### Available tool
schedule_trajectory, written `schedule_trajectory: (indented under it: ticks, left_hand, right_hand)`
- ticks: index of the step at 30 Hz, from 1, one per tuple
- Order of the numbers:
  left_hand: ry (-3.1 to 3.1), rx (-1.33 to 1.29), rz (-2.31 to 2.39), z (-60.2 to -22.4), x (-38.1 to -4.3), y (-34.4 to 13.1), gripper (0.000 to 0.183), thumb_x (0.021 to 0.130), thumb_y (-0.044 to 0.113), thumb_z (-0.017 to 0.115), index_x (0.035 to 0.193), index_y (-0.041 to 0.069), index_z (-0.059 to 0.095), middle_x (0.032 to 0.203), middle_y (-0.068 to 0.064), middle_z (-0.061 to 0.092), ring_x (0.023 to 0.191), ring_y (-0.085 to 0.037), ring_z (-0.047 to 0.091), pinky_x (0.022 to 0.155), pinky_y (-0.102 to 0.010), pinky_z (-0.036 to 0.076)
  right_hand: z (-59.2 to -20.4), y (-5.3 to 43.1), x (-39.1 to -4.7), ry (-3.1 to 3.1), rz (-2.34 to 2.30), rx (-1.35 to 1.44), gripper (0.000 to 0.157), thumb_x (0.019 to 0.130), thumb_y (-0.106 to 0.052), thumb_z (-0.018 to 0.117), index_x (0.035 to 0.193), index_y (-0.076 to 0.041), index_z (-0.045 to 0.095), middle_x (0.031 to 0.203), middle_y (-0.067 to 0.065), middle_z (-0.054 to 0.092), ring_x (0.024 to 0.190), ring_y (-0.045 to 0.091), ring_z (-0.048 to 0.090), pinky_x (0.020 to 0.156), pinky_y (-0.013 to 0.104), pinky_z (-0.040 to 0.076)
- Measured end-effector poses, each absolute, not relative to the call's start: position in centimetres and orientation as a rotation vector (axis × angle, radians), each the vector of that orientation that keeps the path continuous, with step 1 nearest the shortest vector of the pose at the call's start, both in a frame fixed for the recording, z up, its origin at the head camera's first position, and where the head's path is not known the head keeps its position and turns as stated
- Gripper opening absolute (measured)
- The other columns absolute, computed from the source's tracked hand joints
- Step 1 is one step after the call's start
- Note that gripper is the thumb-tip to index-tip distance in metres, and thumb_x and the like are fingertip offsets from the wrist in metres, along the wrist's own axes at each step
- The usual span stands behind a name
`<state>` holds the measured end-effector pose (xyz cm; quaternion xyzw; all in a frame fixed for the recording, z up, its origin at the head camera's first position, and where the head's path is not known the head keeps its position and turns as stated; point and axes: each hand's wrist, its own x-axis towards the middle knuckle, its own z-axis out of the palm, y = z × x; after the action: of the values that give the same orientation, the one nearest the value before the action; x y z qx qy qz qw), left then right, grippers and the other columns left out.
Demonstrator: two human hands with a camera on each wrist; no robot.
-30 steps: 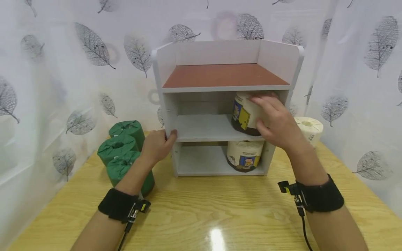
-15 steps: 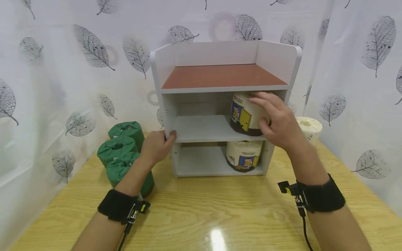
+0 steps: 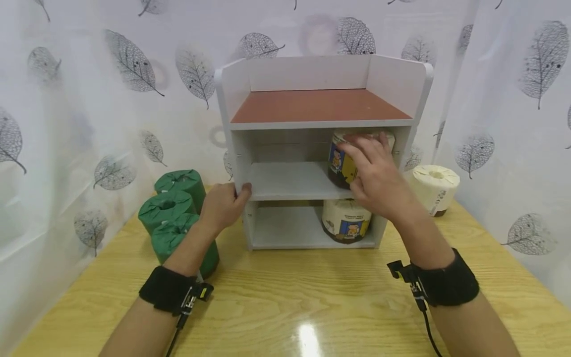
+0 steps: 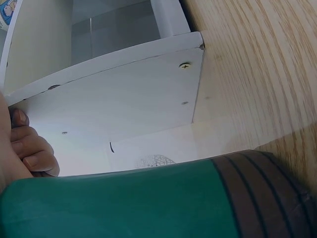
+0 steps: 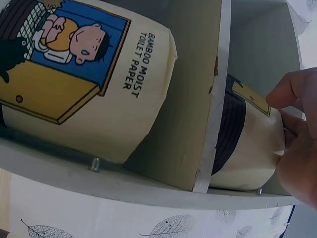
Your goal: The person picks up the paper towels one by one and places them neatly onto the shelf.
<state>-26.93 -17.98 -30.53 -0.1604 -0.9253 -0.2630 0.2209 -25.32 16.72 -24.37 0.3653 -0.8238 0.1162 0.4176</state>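
At left, the shelf (image 3: 321, 106) is clamped by fingers of the left hand (image 3: 223, 206); the upper roll (image 3: 340, 166) is touched by the right hand (image 3: 376, 181), fingers apart.

The head view is bright and evenly lit, with the white curtain (image 3: 189, 134) pale and luminous. A small white glare burns out on the glossy tabletop (image 3: 267, 297) at 6 o'clock, while the shelf unit (image 3: 321, 106) is dimmer in its compartments than on top.

The left wrist view is duller and cooler; a soft shadow crosses the wood between 3 and 4 o'clock, and the green roll (image 4: 114, 203) toward 7 o'clock looks smooth and soft.

In the right wrist view, printed lettering (image 5: 138, 64) near 11 o'clock stays legible. The right hand (image 5: 302, 129) at 3 o'clock is shaded.
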Motion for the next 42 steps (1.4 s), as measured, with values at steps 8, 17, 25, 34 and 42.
schedule_trajectory:
  ticks: [8, 17, 25, 34, 42]
  left_hand:
    - [-2.575, -0.439, -0.732, -30.4, -26.7, -18.2, 0.049, 0.102, 0.037, 0.039, 0.059, 0.014, 0.040, 0.048, 0.002, 0.038, 0.041, -0.012, 0.032, 0.040, -0.028, 0.025]
    - [-2.576, -0.427, -0.728, -30.6, -26.7, -18.4, 0.050, 0.102, 0.037, 0.039, 0.058, 0.014, 0.040, 0.048, 0.003, 0.037, 0.041, -0.012, 0.031, 0.040, -0.028, 0.024]
    - [-2.579, -0.433, -0.739, -30.8, -26.7, -18.5, 0.050, 0.102, 0.037, 0.040, 0.058, 0.014, 0.040, 0.047, 0.003, 0.036, 0.041, -0.012, 0.031, 0.040, -0.028, 0.024]
    - [-2.569, -0.445, -0.744, -30.8, -26.9, -18.3, 0.052, 0.103, 0.039, 0.039, 0.058, 0.014, 0.039, 0.046, 0.004, 0.036, 0.039, -0.013, 0.031, 0.039, -0.028, 0.024]
    - [-2.573, -0.441, -0.747, -30.6, -27.1, -18.2, 0.053, 0.103, 0.039, 0.039, 0.057, 0.014, 0.038, 0.046, 0.004, 0.035, 0.040, -0.012, 0.030, 0.039, -0.028, 0.023]
  right_hand:
    - [-24.5, 17.4, -25.9, -2.023, 0.372, 0.998, 0.065, 0.070, 0.012, 0.046, 0.133, 0.001, 0.055, 0.140, 0.020, 0.050, 0.133, 0.037, 0.042, 0.121, 0.058, 0.008]
    - [-24.3, 18.4, -26.6, -1.979, 0.454, 1.042, 0.051, 0.076, 0.011, 0.040, 0.122, 0.003, 0.060, 0.136, 0.020, 0.052, 0.126, 0.034, 0.048, 0.099, 0.033, 0.034]
    - [-24.4, 18.5, -26.4, -1.943, 0.447, 1.019, 0.053, 0.073, 0.006, 0.039, 0.123, 0.001, 0.058, 0.134, 0.020, 0.052, 0.123, 0.036, 0.046, 0.100, 0.040, 0.034]
    - [-24.9, 16.3, -25.7, -1.985, 0.270, 0.904, 0.058, 0.077, -0.002, 0.047, 0.134, -0.004, 0.053, 0.144, 0.022, 0.045, 0.134, 0.043, 0.037, 0.117, 0.064, 0.015]
    - [-24.9, 16.2, -25.8, -1.977, 0.280, 0.844, 0.058, 0.074, 0.000, 0.044, 0.132, 0.000, 0.053, 0.136, 0.019, 0.051, 0.125, 0.040, 0.046, 0.112, 0.068, 0.020]
